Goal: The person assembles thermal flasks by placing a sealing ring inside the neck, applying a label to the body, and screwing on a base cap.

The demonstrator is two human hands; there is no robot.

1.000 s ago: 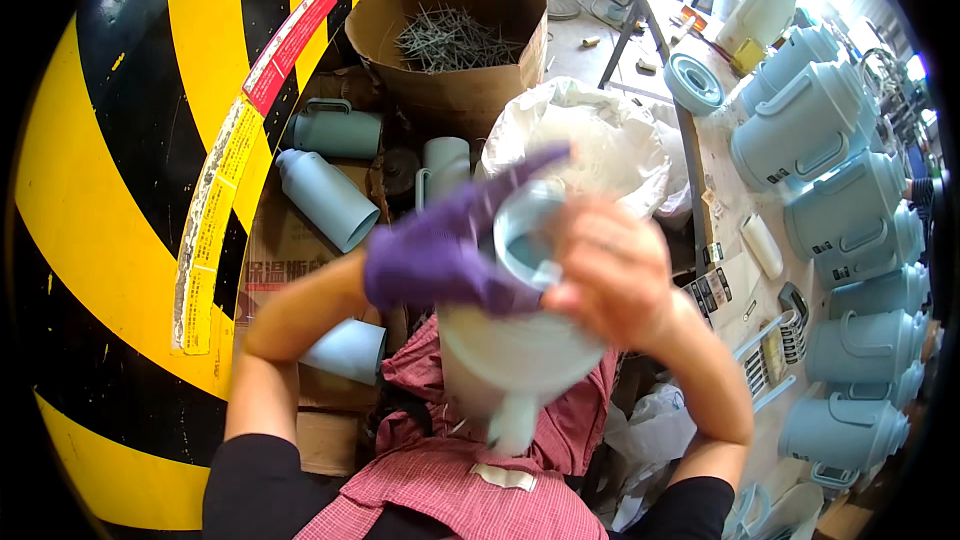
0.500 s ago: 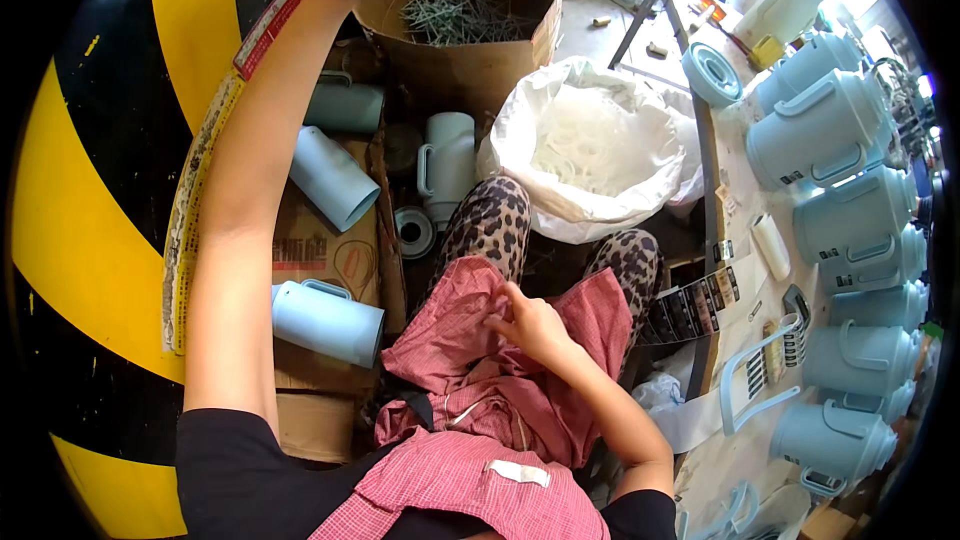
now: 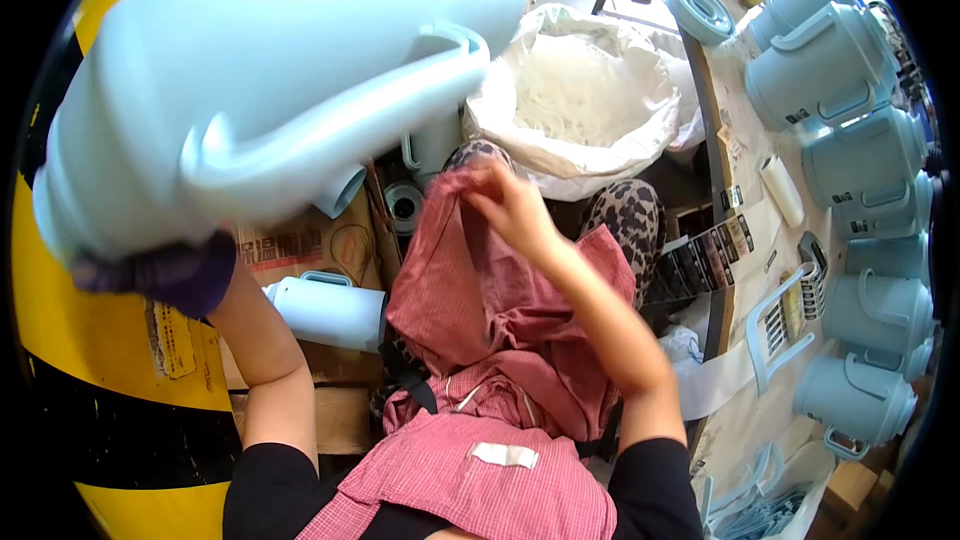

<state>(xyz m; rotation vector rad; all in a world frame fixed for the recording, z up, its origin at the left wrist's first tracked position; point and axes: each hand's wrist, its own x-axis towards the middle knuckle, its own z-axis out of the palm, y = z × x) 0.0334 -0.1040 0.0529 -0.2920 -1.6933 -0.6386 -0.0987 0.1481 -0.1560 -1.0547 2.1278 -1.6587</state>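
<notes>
From the head camera I find the smooth pale-blue cylindrical jug (image 3: 270, 50) up in the air at the upper left, so near the lens that it hides much of what lies behind it. Its long axis slants from the narrower, stepped end at lower left to the broad end at upper right. The long, matching pale-blue handle (image 3: 350, 120) runs along its lower right side, facing the lap.

The left hand in a purple glove (image 3: 175, 275) is much the nearer one: I have it right under the stepped end, touching it and bearing the jug. From its fingers, the body stretches up and to the right. They are mostly hidden behind the jug and blurred, so I cannot tell how widely they spread around it, only that the jug is in that hand's hold.

The bare right hand (image 3: 512, 212) is well apart from the jug, below and to the right of the handle. Its thumb and forefinger are closed narrowly on a raised fold of the red-checked cloth apron (image 3: 435, 250), over the lap. Just beyond that hand stands the white plastic sack (image 3: 590, 178), and neither hand touches it
</notes>
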